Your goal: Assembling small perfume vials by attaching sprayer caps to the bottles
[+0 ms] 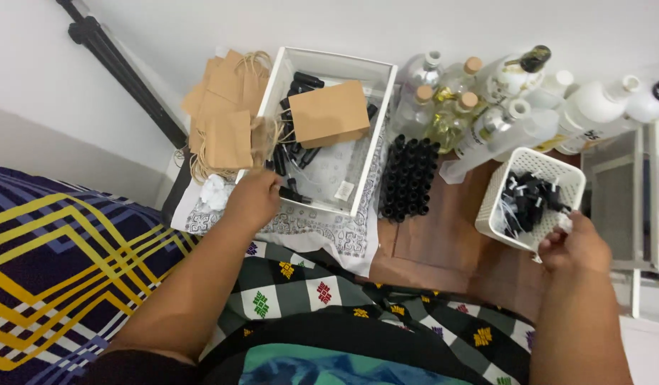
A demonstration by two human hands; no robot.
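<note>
The left hand (pixel 252 201) reaches into the near-left corner of the shallow white rectangular tray (pixel 383 114), its fingers curled over a small black cylindrical vial (pixel 289 193); whether they have closed on it cannot be told. More black vials and a folded brown kraft paper bag (pixel 330 113) lie in that tray, with a stack of similar brown bags (pixel 226 114) just left of it. The right hand (pixel 573 246) pinches a small white-tipped piece at the near rim of the white perforated plastic basket (pixel 490 207), which holds black sprayer caps (pixel 527 200). Between tray and basket stands a block of upright black bottles (pixel 408 178); clear glass bottles (pixel 450 100) crowd the far side. To do this well, I judge, lift 1 vial cleanly without dragging its neighbours, and keep the basket steady.
</note>
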